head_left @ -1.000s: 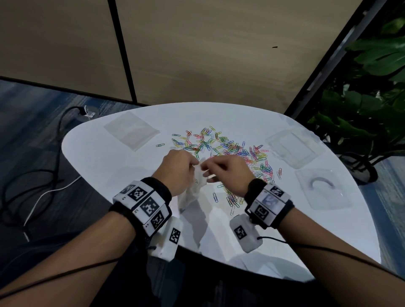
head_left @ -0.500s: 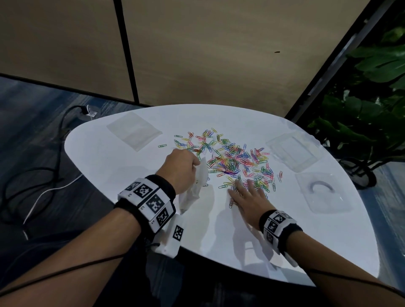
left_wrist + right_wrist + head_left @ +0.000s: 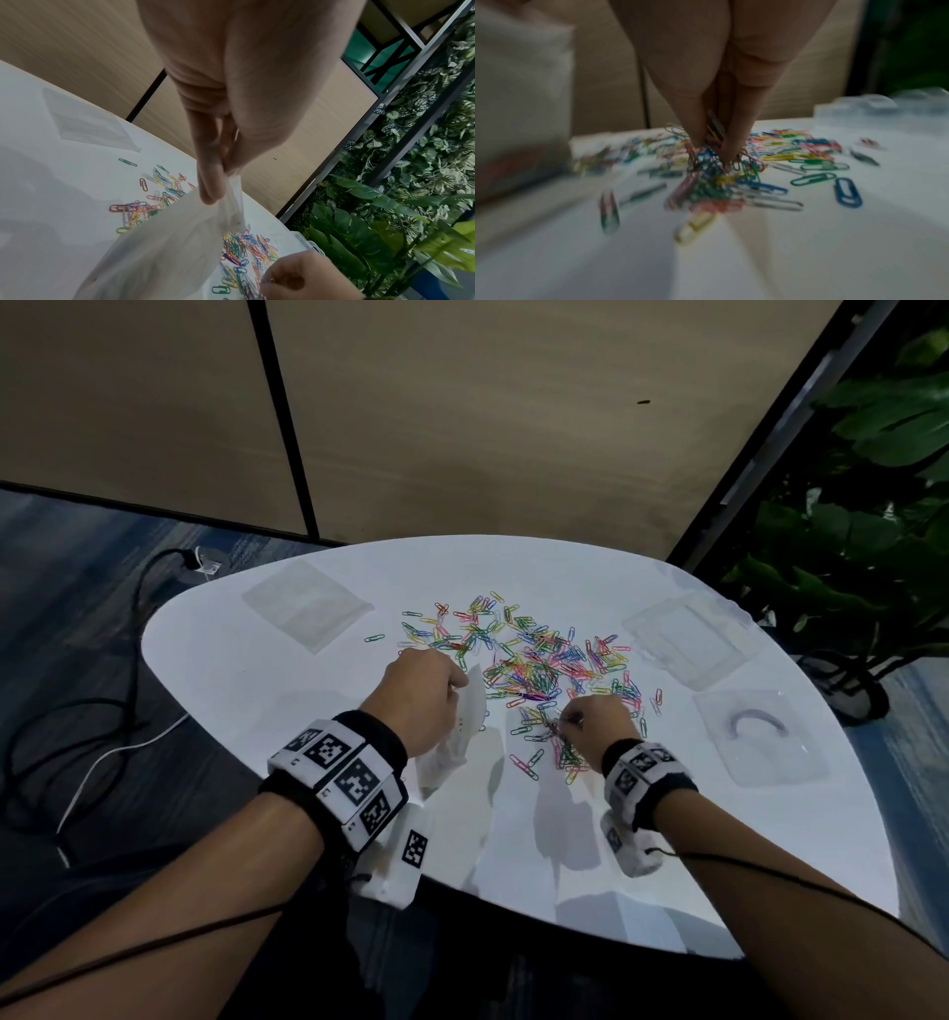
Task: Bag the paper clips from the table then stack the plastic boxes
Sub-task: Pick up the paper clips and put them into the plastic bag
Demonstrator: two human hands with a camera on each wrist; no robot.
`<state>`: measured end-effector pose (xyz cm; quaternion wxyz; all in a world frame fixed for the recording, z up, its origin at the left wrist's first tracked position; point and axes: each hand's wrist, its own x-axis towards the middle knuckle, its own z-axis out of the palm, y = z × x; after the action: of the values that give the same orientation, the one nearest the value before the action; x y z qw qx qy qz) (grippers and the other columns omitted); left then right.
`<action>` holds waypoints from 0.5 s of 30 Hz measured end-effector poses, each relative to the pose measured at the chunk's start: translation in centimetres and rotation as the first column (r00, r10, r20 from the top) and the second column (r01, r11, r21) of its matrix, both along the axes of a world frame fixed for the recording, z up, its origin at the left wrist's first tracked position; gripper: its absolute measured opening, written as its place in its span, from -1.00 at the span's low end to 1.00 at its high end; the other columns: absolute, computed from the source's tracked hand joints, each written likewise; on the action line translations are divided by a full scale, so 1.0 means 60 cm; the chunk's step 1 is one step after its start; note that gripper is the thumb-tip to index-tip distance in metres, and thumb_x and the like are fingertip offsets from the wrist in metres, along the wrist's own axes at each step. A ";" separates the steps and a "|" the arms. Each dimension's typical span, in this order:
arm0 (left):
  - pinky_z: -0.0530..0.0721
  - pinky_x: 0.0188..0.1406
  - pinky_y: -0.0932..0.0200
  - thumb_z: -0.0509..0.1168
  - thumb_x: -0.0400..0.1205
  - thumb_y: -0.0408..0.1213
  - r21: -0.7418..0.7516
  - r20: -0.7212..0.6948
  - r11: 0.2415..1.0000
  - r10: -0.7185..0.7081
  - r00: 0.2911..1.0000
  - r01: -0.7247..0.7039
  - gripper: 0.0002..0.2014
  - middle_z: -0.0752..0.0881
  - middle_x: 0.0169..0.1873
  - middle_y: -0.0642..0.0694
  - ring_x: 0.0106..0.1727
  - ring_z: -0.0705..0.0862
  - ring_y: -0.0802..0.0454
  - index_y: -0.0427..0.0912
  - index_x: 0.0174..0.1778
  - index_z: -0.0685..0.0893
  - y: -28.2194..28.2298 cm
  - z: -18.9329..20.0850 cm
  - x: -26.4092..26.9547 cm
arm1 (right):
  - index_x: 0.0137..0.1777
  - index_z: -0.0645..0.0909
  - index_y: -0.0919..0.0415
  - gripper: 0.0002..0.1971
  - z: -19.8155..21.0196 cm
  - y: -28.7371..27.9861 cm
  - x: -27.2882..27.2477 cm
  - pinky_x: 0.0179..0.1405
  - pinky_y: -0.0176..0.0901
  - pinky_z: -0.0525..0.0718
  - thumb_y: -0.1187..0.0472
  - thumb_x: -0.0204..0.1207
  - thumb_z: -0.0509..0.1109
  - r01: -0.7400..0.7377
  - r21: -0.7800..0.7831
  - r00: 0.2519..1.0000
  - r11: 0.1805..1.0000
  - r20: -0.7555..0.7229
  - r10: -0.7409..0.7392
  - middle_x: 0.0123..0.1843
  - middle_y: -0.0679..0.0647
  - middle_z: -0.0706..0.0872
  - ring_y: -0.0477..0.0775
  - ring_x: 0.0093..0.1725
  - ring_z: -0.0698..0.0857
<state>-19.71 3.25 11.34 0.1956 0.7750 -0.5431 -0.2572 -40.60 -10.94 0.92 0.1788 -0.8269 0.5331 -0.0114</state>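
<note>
Coloured paper clips (image 3: 534, 660) lie scattered across the middle of the white table (image 3: 257, 680). My left hand (image 3: 426, 695) pinches the top edge of a clear plastic bag (image 3: 464, 726), which hangs upright beside the pile; the pinch shows in the left wrist view (image 3: 221, 182) on the bag (image 3: 167, 243). My right hand (image 3: 590, 726) sits at the pile's near edge, its fingers closed on a bunch of clips (image 3: 713, 138). Two clear plastic boxes (image 3: 683, 634) (image 3: 760, 737) rest at the right.
Another flat clear bag (image 3: 308, 603) lies at the table's far left. Cables (image 3: 77, 711) run over the floor on the left. A leafy plant (image 3: 847, 557) stands right of the table, and wood panels rise behind it.
My right hand left the bag mouth, went flat onto the clips at the pile's near edge, and now has its fingers drawn together on a bunch. The left hand kept holding the bag.
</note>
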 end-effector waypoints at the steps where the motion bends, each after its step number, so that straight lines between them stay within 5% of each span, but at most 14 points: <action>1: 0.66 0.33 -0.05 0.19 0.66 -0.41 -0.004 0.010 1.000 -0.007 1.000 0.007 -0.67 0.81 0.12 -0.21 0.21 0.75 -0.21 -0.17 0.25 0.76 -0.001 -0.001 0.001 | -0.17 0.81 0.26 -0.86 0.009 -0.009 -0.006 -0.11 -0.24 0.68 0.25 0.54 0.43 0.099 0.046 0.991 0.994 0.082 -0.103 -0.24 0.08 0.82 0.06 -0.22 0.75; 3: 0.65 0.33 -0.04 0.20 0.65 -0.40 -0.005 0.019 1.000 -0.010 1.000 0.010 -0.67 0.80 0.14 -0.20 0.23 0.74 -0.22 -0.16 0.25 0.77 -0.002 -0.002 0.002 | -0.24 0.83 0.22 -0.88 0.027 -0.022 -0.016 -0.03 -0.17 0.76 0.23 0.48 0.51 0.243 0.220 0.919 0.945 0.260 -0.297 -0.31 0.07 0.85 0.07 -0.21 0.83; 5: 0.66 0.35 -0.06 0.20 0.66 -0.40 -0.003 -0.004 1.000 0.000 1.000 0.000 -0.67 0.79 0.20 -0.20 0.25 0.74 -0.23 -0.17 0.28 0.75 -0.004 -0.002 0.002 | -0.29 0.82 0.22 -0.90 0.052 -0.020 -0.011 0.03 -0.02 0.81 0.27 0.45 0.56 0.254 0.466 0.746 0.848 0.464 -0.478 -0.29 0.16 0.85 0.13 -0.19 0.86; 9: 0.69 0.34 -0.09 0.21 0.67 -0.41 0.001 -0.043 1.000 0.018 0.999 -0.018 -0.67 0.76 0.23 -0.23 0.24 0.74 -0.25 -0.20 0.30 0.73 -0.006 -0.004 -0.001 | -0.07 0.75 0.50 -0.88 0.113 0.023 0.037 0.02 -0.09 0.82 0.39 0.50 0.49 -0.048 0.706 0.413 0.706 0.658 -0.630 -0.19 0.33 0.80 0.20 -0.13 0.83; 12: 0.69 0.32 -0.08 0.21 0.66 -0.41 -0.016 -0.035 1.000 0.009 0.999 -0.010 -0.67 0.78 0.19 -0.23 0.21 0.76 -0.24 -0.19 0.28 0.75 -0.004 -0.005 -0.006 | -0.01 0.69 0.51 -0.88 0.137 0.070 0.079 -0.01 -0.18 0.81 0.40 0.55 0.44 -0.212 0.750 0.349 0.627 0.657 -0.668 -0.21 0.26 0.80 0.13 -0.16 0.83; 15: 0.73 0.15 -0.07 0.22 0.62 -0.40 -0.038 0.008 0.999 -0.011 1.000 0.011 -0.73 0.83 -0.08 -0.23 0.03 0.78 -0.23 -0.15 0.03 0.84 -0.001 -0.001 -0.008 | -0.08 0.71 0.43 -0.93 0.131 0.105 0.111 -0.01 -0.15 0.82 0.40 0.56 0.43 -0.195 0.738 0.394 0.646 0.662 -0.638 -0.21 0.25 0.78 0.11 -0.20 0.80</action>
<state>-20.20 3.18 11.30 0.2068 0.7692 -0.5529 -0.2447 -33.96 -4.62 8.77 0.7373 -0.4525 0.4269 -0.2636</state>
